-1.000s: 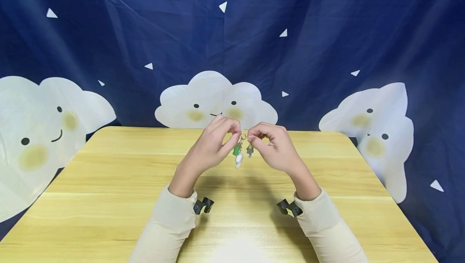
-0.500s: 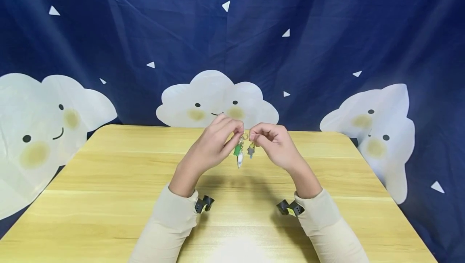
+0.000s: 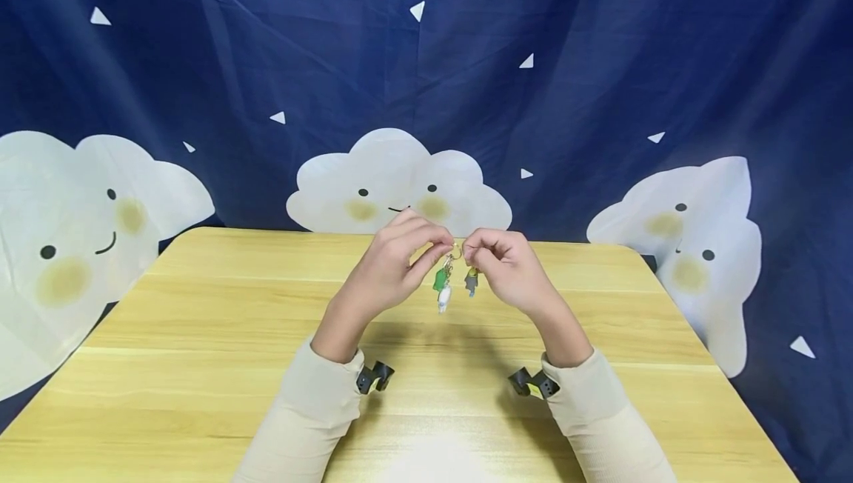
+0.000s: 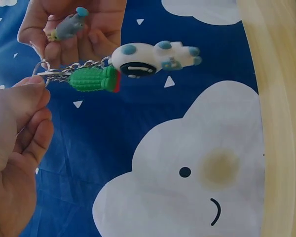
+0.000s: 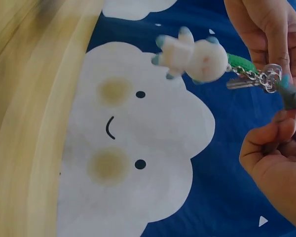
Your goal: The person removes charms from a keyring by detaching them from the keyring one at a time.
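Observation:
In the head view my left hand (image 3: 393,261) pinches a metal key ring (image 3: 456,252) between thumb and fingers, above the table. From the ring dangle a green cactus charm (image 4: 91,80) and a white astronaut charm (image 4: 148,59) with pale blue parts, on short chains. A silver key (image 5: 241,84) shows beside the chains in the right wrist view. Close by, my right hand (image 3: 503,268) pinches the top of a small grey figure charm (image 3: 472,284) with a yellow top and a blue end. Whether this figure is joined to the ring is hidden by the fingers.
The wooden table (image 3: 426,364) lies below both hands. A dark blue cloth (image 3: 466,98) printed with white clouds and triangles hangs behind its far edge. Black wrist cameras sit at both cuffs.
Both hands have shifted slightly to the right with the key ring and charms. More of the grey figure shows below the right fingertips. Both pinches stay held.

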### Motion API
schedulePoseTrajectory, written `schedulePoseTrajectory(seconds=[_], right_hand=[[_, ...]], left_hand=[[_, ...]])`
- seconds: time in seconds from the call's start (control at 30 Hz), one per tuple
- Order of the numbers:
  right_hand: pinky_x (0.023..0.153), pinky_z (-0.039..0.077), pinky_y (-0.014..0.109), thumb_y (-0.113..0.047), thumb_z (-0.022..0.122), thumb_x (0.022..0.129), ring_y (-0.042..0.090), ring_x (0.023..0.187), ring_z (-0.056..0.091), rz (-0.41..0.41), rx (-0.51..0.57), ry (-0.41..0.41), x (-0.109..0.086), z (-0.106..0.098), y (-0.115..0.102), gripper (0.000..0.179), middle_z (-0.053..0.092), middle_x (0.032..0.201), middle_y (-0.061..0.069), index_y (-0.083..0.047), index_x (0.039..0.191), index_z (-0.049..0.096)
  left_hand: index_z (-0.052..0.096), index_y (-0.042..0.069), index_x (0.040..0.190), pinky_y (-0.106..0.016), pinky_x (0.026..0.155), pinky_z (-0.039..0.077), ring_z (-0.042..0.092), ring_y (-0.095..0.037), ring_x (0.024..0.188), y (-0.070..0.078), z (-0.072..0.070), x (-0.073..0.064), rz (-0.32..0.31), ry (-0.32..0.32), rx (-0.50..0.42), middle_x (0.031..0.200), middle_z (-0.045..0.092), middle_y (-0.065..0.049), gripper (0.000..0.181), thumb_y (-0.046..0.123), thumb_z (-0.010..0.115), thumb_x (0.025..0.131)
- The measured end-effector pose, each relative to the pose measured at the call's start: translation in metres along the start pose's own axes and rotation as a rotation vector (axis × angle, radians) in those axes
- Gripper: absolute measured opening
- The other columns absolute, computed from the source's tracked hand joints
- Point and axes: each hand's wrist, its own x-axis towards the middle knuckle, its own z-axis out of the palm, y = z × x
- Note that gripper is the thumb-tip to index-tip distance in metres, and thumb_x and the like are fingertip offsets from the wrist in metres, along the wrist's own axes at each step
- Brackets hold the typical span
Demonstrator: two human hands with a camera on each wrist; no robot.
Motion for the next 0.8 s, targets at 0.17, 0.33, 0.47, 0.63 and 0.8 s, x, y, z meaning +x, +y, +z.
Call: schedulePoseTrajectory(seconds=[0.17, 0.33, 0.47, 0.63, 0.8], right_hand=[[0.046, 0.029, 0.026, 0.007, 0.05, 0.096, 0.013, 0.051, 0.034, -0.035, -0.03, -0.019, -0.0001, -0.0004, 0.0013, 0.025, 0.053, 0.068, 0.006, -0.006, 0.082, 0.067], [0.049, 0.031, 0.026, 0.007, 0.05, 0.096, 0.013, 0.054, 0.035, -0.039, -0.009, -0.02, -0.0003, -0.0014, 0.0011, 0.021, 0.05, 0.068, 0.003, 0.001, 0.086, 0.067], [0.053, 0.037, 0.024, 0.007, 0.052, 0.096, 0.013, 0.06, 0.044, -0.034, -0.01, 0.008, -0.0002, -0.003, 0.0003, 0.018, 0.054, 0.071, 0.004, 0.005, 0.089, 0.068], [0.06, 0.044, 0.024, 0.004, 0.057, 0.097, 0.014, 0.068, 0.053, -0.018, 0.02, 0.027, -0.001, -0.0049, -0.0015, 0.016, 0.062, 0.076, 0.006, 0.003, 0.092, 0.071], [0.065, 0.049, 0.025, 0.005, 0.058, 0.099, 0.016, 0.068, 0.062, -0.048, 0.084, 0.023, -0.0003, -0.0049, -0.0032, 0.013, 0.065, 0.076, 0.007, 0.005, 0.095, 0.07]], left_hand=[[0.074, 0.004, 0.096, -0.03, 0.08, 0.046, 0.057, -0.022, 0.088, 0.0021, -0.0037, 0.0011, 0.024, -0.016, 0.029, 0.09, 0.071, -0.003, 0.003, 0.003, 0.072, 0.095], [0.075, 0.003, 0.096, -0.031, 0.079, 0.047, 0.058, -0.022, 0.087, 0.0056, -0.0054, 0.0031, 0.054, -0.035, 0.046, 0.089, 0.072, -0.004, 0.004, 0.001, 0.074, 0.092], [0.075, 0.004, 0.097, -0.031, 0.08, 0.048, 0.059, -0.021, 0.089, 0.0082, -0.004, 0.0042, 0.003, -0.049, 0.036, 0.091, 0.074, -0.003, 0.004, 0.005, 0.074, 0.093], [0.077, 0.006, 0.1, -0.035, 0.095, 0.049, 0.063, -0.015, 0.089, 0.0092, -0.0021, 0.0034, -0.172, -0.01, -0.046, 0.094, 0.075, -0.001, 0.009, 0.012, 0.076, 0.094], [0.078, 0.007, 0.103, -0.035, 0.101, 0.049, 0.066, -0.01, 0.084, 0.0074, -0.0024, 0.0008, -0.316, 0.032, -0.181, 0.094, 0.075, 0.002, 0.012, 0.014, 0.077, 0.093]])
